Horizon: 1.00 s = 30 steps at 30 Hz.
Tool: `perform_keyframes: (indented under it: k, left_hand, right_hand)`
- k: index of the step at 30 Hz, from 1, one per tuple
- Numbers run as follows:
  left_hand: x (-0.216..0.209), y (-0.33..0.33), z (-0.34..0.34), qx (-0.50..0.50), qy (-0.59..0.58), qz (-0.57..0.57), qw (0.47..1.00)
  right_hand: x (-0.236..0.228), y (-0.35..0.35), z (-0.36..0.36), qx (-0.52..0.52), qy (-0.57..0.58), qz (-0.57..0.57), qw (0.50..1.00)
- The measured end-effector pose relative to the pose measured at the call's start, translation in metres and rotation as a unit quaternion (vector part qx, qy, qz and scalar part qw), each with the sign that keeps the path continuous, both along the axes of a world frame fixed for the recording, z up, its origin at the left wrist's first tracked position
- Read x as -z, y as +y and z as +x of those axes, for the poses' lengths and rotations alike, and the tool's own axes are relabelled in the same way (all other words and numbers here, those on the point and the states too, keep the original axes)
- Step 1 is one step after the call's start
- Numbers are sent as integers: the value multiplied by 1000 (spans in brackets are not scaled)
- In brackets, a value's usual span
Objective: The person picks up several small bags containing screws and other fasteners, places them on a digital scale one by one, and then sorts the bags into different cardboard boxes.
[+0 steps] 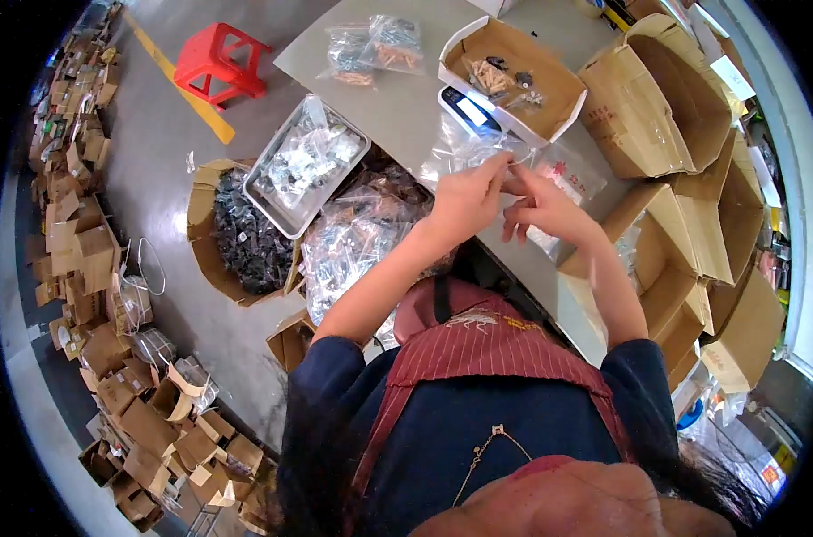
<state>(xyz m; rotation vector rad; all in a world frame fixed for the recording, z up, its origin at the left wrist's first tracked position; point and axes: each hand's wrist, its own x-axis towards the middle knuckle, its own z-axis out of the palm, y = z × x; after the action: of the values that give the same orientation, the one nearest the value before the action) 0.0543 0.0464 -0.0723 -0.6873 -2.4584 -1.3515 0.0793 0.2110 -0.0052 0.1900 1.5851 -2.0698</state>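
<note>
Over the grey table (397, 107), my left hand (467, 199) has its fingers pinched on a clear plastic bag (480, 150). My right hand (554, 211) meets it there, thumb and forefinger closed at the bag's edge, the other fingers curled loosely. The exact grip is partly hidden by the fingers. Just beyond lies a dark handheld device (470, 111) with a lit screen. Behind it, a shallow open carton (567, 115) holds wooden dowels and small dark parts. Under my right hand lie more clear bags (574, 179), one with red print.
Filled hardware bags (394, 43) lie at the table's far end. Left of the table are a metal tray (364, 143) of small bags, a carton (202, 201) of dark packets and a red stool (217, 63). Open cartons (634, 121) crowd the right side; boxes (147, 425) line the far left.
</note>
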Motion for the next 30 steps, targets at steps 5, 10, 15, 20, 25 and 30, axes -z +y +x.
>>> perform_keyframes:
  k: [5, 10, 15, 20, 25, 30]
  left_hand:
    - [-19, -11, -21, -40, -232, 182, 955]
    - [-32, -6, -25, -1, -282, 239, 929]
    - [-24, -24, -29, -42, -317, 226, 920]
    - [-24, -29, -34, -53, -367, 229, 900]
    - [-28, -21, -33, -31, -362, 212, 907]
    - [-24, -13, -28, -14, -353, 210, 912]
  right_hand:
    - [14, 43, -81, 81, 159, 218, 960]
    - [100, 72, -159, 1, 440, 624, 646]
    - [84, 79, -160, 34, 304, 566, 765]
    - [15, 59, -121, 90, 134, 247, 956]
    - [-16, 40, -93, 67, 69, 13, 995]
    - [-1, 37, -79, 55, 33, -132, 989]
